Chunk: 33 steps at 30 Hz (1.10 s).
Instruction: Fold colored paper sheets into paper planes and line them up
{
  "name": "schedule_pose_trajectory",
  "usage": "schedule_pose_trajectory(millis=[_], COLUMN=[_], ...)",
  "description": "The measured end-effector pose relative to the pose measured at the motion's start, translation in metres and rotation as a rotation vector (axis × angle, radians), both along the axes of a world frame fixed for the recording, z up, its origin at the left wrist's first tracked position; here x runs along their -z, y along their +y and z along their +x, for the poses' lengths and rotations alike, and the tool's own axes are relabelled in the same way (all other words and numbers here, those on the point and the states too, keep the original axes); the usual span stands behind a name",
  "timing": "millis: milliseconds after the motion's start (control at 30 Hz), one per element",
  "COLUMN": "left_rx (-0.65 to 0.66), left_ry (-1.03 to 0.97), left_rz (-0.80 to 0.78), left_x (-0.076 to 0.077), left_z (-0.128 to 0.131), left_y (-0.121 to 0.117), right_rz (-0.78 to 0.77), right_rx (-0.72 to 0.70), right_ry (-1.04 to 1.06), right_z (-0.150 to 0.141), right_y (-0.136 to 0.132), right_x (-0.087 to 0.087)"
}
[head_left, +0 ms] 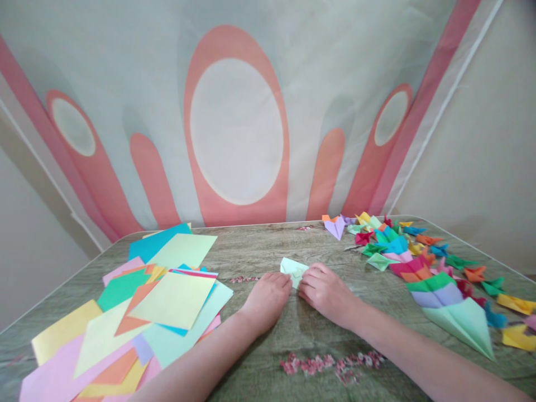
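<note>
The folded mint sheet (294,269) is matt paper; the square sheets (176,298) look smooth and matt. The tabletop (247,251) shows wood grain; the backdrop (335,56) resembles creased cloth.

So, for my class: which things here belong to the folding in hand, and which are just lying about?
In use: pale green folded paper; left hand; right hand.

Apparently just lying about: loose coloured sheets, left; folded paper pieces, right.
</note>
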<state>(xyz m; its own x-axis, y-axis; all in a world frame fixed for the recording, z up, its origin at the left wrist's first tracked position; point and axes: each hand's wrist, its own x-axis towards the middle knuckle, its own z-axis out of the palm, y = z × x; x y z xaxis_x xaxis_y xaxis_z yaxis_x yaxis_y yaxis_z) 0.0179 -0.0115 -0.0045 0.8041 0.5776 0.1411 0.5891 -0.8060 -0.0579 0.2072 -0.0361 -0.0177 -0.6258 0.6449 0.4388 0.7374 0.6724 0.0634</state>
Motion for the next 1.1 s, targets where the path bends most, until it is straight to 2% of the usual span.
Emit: schedule_pose_trajectory(millis=[200, 400, 700, 1100], left_rx=[0.036, 0.015, -0.017, 0.011], left_ry=[-0.001, 0.027, -0.029, -0.098], left_rz=[0.006, -0.006, -0.052, -0.077], left_x=[-0.003, -0.007, -0.004, -0.008], left_z=[0.0, 0.003, 0.0, -0.007], left_y=[0.004, -0.005, -0.008, 0.002], right_rz=[-0.099, -0.197, -0.222, -0.246], right_rx=[0.073, 0.068, 0.024, 0.043], right_ry=[0.05, 0.048, 0.136, 0.1], right_z=[-0.001, -0.001, 0.002, -0.002], right_y=[-0.004, -0.001, 0.005, 0.002], right_x=[-0.004, -0.004, 0.005, -0.001])
